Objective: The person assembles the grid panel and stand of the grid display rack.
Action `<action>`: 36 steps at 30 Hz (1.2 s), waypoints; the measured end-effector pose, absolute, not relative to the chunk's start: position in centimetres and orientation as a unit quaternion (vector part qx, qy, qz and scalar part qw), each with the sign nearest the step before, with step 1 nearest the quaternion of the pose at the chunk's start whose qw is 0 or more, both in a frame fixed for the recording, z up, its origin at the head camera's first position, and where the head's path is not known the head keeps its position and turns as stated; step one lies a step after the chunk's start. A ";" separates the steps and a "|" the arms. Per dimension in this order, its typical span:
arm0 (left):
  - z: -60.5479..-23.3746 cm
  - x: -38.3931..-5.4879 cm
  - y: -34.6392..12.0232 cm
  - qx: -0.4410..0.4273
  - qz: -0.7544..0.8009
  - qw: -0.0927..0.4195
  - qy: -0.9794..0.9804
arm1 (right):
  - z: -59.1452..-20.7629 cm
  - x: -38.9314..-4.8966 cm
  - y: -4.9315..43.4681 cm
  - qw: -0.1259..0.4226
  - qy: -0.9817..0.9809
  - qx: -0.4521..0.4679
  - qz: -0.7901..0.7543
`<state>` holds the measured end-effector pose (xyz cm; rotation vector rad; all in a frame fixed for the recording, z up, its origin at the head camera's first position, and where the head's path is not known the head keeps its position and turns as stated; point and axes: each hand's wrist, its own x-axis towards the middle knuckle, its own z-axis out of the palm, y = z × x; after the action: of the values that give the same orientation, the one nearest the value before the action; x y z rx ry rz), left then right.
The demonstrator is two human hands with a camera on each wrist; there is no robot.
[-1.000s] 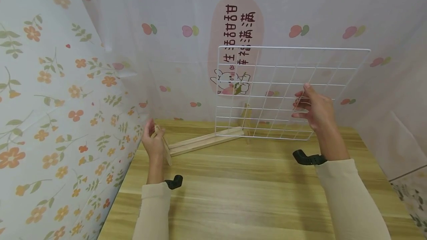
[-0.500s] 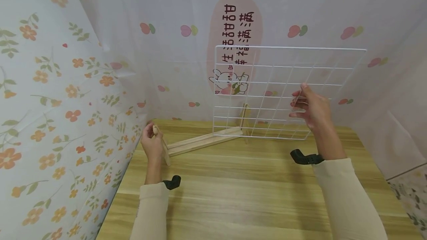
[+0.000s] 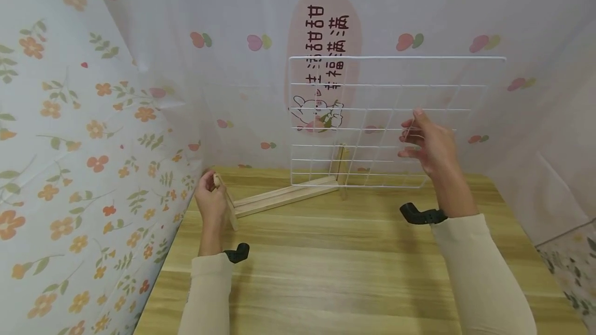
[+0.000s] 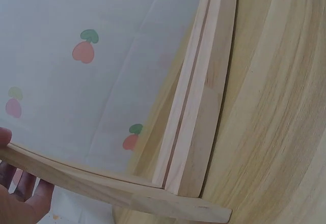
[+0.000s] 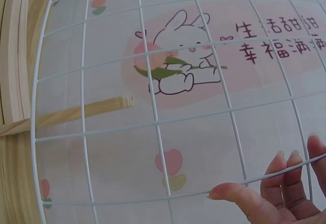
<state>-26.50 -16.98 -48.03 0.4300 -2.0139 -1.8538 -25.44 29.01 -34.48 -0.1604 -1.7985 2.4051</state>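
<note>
In the head view my right hand holds a white wire grid panel upright, close to the back curtain. Its thumb and fingers pinch a wire near the panel's right side. The panel's lower left corner overlaps the far end of a wooden stand in the head view. A grooved rail forms the stand's base, with an upright post at its far right end. My left hand grips the near left post, fingers under it and thumb over it in the left wrist view.
The wood-grain tabletop lies under the stand. A printed curtain with a rabbit picture hangs right behind the panel, and a floral curtain closes off the left side. Dark wrist mounts sit on both wrists.
My right hand has raised the grid panel slightly and brought it a little to the left. The left hand stays at the stand's left post, and the view has drifted slightly.
</note>
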 end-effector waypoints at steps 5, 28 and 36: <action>-48.1 -26.8 -16.7 0.138 -0.660 0.174 -0.717 | -34.1 -25.3 28.7 0.072 -0.607 -0.050 0.790; -48.3 -28.7 -15.5 0.093 -0.670 0.142 -0.722 | -32.3 -25.4 28.5 0.084 -0.588 -0.049 0.803; -48.2 -29.1 -14.9 0.081 -0.679 0.131 -0.717 | -31.6 -25.4 28.0 0.084 -0.594 -0.058 0.798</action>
<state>-29.05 -14.88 -48.24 0.2343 -2.0825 -1.9727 -25.38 27.99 -31.57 -0.1720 -1.7706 2.3813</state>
